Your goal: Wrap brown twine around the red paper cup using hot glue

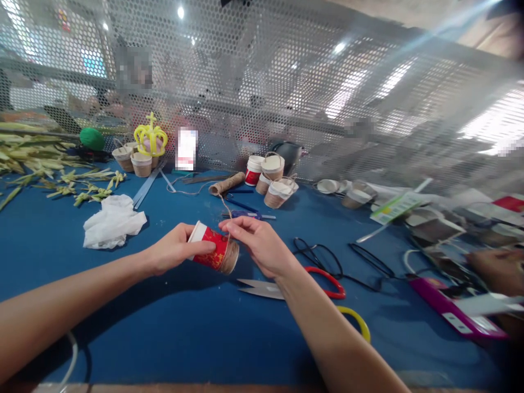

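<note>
My left hand (175,248) grips a red paper cup (208,246) with a white rim and gold print, tilted on its side above the blue table. Brown twine (230,258) is wound round the cup's lower end. Between the pinched fingers of my right hand (256,240) runs the strand of twine, close against the cup. That strand leads back to a roll of twine (226,184) lying behind my hands. Below my right wrist, scissors (262,288) with a red and a yellow handle lie with their blades parted, partly hidden by my forearm.
Several twine-wrapped cups (280,191) stand at the back, beside a red cup (254,170). Crumpled white tissue (113,221) lies at left, near dried plant strips (33,153). Black cords (323,259) and a purple object (454,305) are at right. A perforated metal screen (229,82) borders the table.
</note>
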The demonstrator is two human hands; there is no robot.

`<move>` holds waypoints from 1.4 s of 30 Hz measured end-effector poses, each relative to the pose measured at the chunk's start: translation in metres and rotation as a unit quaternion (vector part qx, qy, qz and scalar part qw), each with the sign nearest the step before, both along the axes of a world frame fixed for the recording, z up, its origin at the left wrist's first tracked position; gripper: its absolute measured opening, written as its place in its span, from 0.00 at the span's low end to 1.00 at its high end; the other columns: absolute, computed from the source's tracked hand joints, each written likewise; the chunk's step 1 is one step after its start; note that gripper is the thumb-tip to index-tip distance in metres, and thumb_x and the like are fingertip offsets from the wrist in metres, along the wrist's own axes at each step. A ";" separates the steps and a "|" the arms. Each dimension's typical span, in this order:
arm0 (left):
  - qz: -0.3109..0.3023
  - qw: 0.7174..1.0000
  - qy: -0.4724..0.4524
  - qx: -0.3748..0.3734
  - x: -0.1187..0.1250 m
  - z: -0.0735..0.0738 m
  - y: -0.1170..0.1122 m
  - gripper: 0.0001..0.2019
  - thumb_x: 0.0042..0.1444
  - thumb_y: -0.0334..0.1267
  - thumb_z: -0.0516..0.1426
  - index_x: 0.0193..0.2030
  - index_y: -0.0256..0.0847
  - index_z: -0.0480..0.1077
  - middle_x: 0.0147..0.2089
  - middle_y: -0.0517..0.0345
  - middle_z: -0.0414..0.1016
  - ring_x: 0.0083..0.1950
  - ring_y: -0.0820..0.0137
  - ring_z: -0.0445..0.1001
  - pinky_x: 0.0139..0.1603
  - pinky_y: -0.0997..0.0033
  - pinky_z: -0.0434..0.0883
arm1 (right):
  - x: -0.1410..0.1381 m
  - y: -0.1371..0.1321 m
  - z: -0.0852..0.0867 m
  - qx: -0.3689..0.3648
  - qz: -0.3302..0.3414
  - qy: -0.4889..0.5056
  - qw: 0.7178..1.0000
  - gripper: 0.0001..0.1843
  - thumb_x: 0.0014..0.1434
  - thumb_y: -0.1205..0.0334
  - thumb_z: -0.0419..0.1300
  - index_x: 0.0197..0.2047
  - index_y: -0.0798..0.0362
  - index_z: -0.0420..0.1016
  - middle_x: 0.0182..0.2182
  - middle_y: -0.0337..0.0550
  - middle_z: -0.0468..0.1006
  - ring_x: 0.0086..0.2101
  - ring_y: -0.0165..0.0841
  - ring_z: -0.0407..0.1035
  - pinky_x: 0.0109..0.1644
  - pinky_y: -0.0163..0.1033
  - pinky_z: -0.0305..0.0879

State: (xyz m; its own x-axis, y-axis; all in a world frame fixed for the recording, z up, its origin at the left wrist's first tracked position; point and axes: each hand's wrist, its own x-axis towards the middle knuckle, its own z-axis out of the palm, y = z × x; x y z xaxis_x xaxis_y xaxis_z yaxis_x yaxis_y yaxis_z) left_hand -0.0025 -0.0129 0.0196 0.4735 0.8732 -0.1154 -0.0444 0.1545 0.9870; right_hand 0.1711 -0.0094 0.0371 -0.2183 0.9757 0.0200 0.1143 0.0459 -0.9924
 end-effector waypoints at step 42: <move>0.160 0.984 -0.071 -0.011 0.007 -0.007 0.004 0.12 0.43 0.39 0.59 0.32 0.33 0.72 0.28 0.54 0.77 0.27 0.72 0.71 0.31 0.73 0.67 | -0.014 -0.010 -0.011 0.142 -0.068 -0.222 0.962 0.08 0.48 0.59 0.57 0.26 0.54 0.64 0.22 0.40 0.72 0.23 0.29 0.66 0.26 0.34 0.63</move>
State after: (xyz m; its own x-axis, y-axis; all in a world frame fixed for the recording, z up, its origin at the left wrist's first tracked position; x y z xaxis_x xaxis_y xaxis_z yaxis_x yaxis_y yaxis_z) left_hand 0.0041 -0.0089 0.0127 0.1873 0.9783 -0.0884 -0.2323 0.1315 0.9637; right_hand 0.1576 -0.0197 0.0265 -0.1371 0.9649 0.2238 0.5478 0.2621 -0.7945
